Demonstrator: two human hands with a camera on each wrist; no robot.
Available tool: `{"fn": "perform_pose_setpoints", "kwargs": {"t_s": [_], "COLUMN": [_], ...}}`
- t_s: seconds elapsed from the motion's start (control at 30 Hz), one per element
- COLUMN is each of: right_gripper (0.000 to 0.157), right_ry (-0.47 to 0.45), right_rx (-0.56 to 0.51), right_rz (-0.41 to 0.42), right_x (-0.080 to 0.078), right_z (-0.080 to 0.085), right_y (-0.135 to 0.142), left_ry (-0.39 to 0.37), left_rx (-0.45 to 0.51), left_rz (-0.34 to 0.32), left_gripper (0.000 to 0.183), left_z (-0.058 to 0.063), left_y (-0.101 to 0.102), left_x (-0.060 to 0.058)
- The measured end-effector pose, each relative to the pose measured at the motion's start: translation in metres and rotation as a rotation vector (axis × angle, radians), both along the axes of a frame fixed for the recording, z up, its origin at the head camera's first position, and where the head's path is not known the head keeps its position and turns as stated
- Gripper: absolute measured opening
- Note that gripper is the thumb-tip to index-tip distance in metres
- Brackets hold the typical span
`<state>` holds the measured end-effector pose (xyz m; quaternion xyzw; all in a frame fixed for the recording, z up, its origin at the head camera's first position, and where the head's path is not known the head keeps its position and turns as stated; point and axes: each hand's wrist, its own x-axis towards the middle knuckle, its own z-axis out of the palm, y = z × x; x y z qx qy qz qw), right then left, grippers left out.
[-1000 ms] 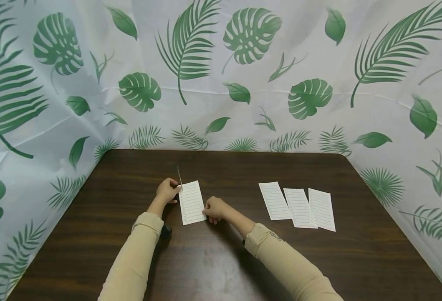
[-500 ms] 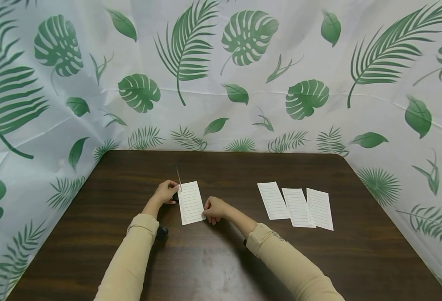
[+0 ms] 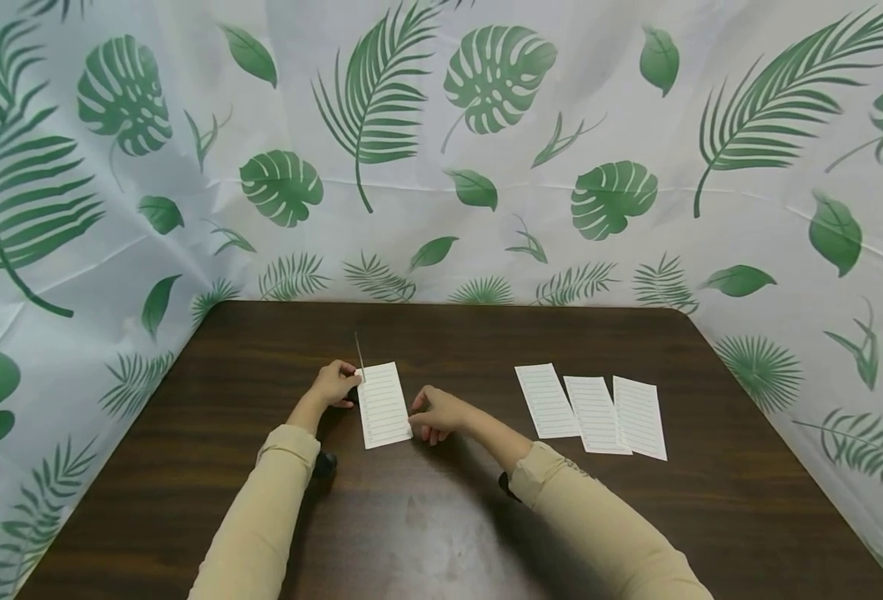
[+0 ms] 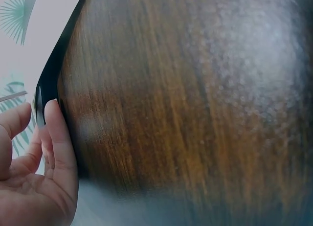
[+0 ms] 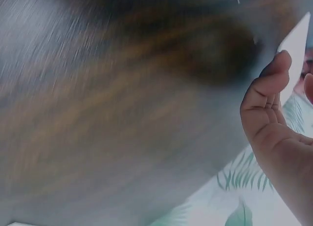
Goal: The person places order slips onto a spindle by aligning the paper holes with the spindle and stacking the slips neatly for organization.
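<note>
A white lined card (image 3: 384, 408) stands out between the two hands in the head view, over the dark table. At its far left corner my left hand (image 3: 333, 383) pinches a small black tool (image 4: 48, 91), largely hidden by the fingers and card. From that corner a thin rod (image 3: 359, 354) points up; its kind is unclear. My right hand (image 3: 438, 414) is at the card's right edge, thumb tip close to it and index finger raised apart. In the right wrist view the card (image 5: 296, 55) shows behind the thumb; whether they touch I cannot tell.
Three similar lined cards lie to the right: a left one (image 3: 548, 400), a middle one (image 3: 597, 414) and a right one (image 3: 639, 417), the last two overlapping. A leaf-patterned white cloth (image 3: 531, 208) surrounds the brown table (image 3: 426, 517).
My right hand has loosened from the card's edge and shifted slightly right, its index finger lifting from the thumb. The left hand and card look nearly still.
</note>
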<state>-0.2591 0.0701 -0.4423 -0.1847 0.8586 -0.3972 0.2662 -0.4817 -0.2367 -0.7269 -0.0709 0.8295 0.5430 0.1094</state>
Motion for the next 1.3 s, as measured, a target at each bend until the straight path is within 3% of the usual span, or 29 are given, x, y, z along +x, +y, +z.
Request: {"fn": "perform_pose_setpoints", "kwargs": {"t_s": [0.1,0.23,0.37,0.5,0.57,0.67,0.7,0.73,0.8,0.93,0.97,1.03,1.1,1.17,1.3], "right_gripper": [0.027,0.026,0.024,0.022,0.022,0.021,0.022,0.022,0.022,0.024,0.024,0.025,0.025,0.024,0.023], "right_ry": [0.003,0.021,0.033,0.047,0.062,0.090,0.105,0.119,0.147,0.213,0.228,0.260,0.294,0.345,0.428], "right_rx": [-0.016,-0.023,-0.018,-0.028,-0.028,-0.016,-0.010,-0.003,0.009,0.028,0.033,0.050,0.077,0.108,0.156], "right_rz": [-0.002,-0.001,0.009,0.004,0.007,0.009,0.014,0.016,0.013,0.017,0.019,0.028,0.046,0.064,0.090], "right_x": [-0.003,-0.007,-0.011,-0.014,-0.015,-0.017,-0.018,-0.019,-0.021,-0.024,-0.025,-0.027,-0.028,-0.030,-0.032], "right_z": [0.009,0.018,0.019,0.019,0.018,0.018,0.018,0.018,0.018,0.017,0.016,0.015,0.014,0.014,0.013], "right_y": [0.009,0.021,0.032,0.042,0.047,0.057,0.061,0.065,0.072,0.089,0.094,0.102,0.111,0.118,0.131], "left_ry": [0.000,0.008,0.029,0.055,0.102,0.090,0.088,0.100,0.056,0.079,0.066,0.059,0.051,0.048,0.078], "left_rx": [-0.004,-0.014,-0.048,-0.086,-0.066,-0.058,-0.058,-0.062,-0.087,-0.060,-0.049,-0.031,-0.035,-0.042,-0.082], "left_rz": [0.001,-0.007,-0.016,-0.057,-0.081,-0.089,-0.085,-0.079,-0.053,-0.037,-0.035,-0.036,-0.026,-0.017,-0.028], "left_gripper": [0.051,0.057,0.054,0.048,0.045,0.046,0.047,0.046,0.050,0.060,0.064,0.069,0.067,0.060,0.047], "left_z": [-0.011,-0.002,0.030,0.078,0.095,0.113,0.112,0.105,0.089,0.025,0.013,0.001,0.006,0.023,0.081], "left_y": [-0.005,-0.004,0.007,0.021,0.026,0.031,0.031,0.030,0.026,0.006,0.001,-0.003,0.000,0.006,0.025], "left_x": [-0.007,0.000,0.024,0.060,0.074,0.085,0.084,0.078,0.065,0.025,0.017,0.010,0.012,0.024,0.064]}}
